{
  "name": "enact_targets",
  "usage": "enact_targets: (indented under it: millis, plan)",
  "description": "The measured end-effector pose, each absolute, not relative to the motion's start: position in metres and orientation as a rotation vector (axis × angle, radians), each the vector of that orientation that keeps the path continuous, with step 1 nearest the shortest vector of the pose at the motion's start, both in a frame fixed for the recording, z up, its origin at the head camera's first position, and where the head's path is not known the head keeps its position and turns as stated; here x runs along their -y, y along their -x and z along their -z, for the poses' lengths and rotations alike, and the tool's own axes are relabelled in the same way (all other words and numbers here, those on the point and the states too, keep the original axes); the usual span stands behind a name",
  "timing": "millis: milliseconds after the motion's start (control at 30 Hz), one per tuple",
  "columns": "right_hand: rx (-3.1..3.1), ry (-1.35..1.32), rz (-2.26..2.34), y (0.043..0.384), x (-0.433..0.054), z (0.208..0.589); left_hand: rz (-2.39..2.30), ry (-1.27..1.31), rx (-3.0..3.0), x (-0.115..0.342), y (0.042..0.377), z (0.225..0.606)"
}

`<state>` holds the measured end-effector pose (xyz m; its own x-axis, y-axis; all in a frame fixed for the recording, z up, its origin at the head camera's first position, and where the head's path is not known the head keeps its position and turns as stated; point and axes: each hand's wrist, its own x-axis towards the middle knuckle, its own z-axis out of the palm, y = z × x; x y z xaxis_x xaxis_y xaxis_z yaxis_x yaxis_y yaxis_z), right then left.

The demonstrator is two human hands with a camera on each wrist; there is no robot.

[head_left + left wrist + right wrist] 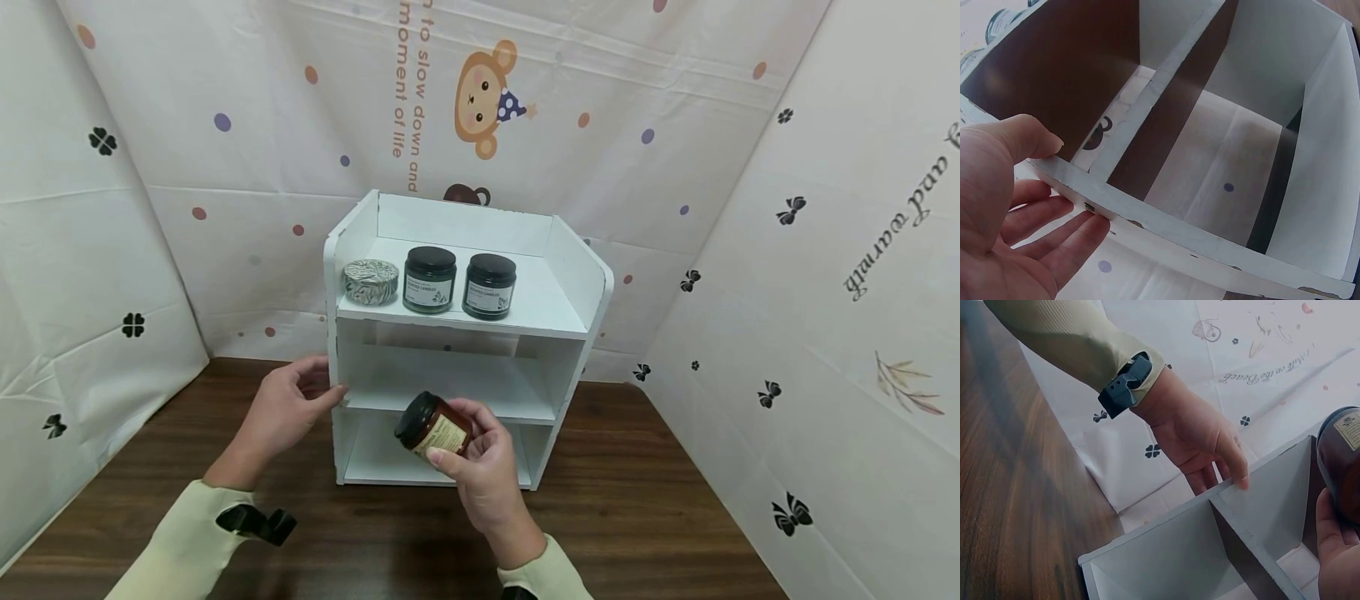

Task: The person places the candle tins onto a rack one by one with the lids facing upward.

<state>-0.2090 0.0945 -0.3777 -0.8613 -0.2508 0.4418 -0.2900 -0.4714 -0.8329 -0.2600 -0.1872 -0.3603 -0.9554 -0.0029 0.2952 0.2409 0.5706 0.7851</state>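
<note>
In the head view my right hand [487, 475] grips an amber candle jar [444, 432] with a black lid and a yellow label. The jar is tilted, its lid pointing left, in front of the lower part of a white shelf [450, 410]. My left hand [288, 404] holds the shelf's left side panel, thumb at the front edge and fingers along the outside [1041, 219]. On the top tier stand a patterned round tin [371, 282] and two dark green candle jars with black lids, one in the middle [429, 281] and one to its right [489, 287].
The shelf stands on a dark wooden table [630, 492], against a printed cloth backdrop [262, 167] with dots and a cartoon monkey. Cloth walls also rise on the left [82, 275] and right [810, 333]. A black strap [255, 523] sits on the left wrist.
</note>
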Motion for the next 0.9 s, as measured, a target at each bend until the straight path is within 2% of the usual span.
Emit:
enact_targets:
  millis: [433,900]
  plan:
    - [1.567,-0.899,-2.585,0.2082,-0.0946,0.3757,1.328,0.207,2.535,0.1882,0.2612,0.3614]
    - [1.582,-0.857,-2.538,0.2105,-0.0968,0.3747,1.333,0.242,2.506,0.1898,0.2629,0.3638]
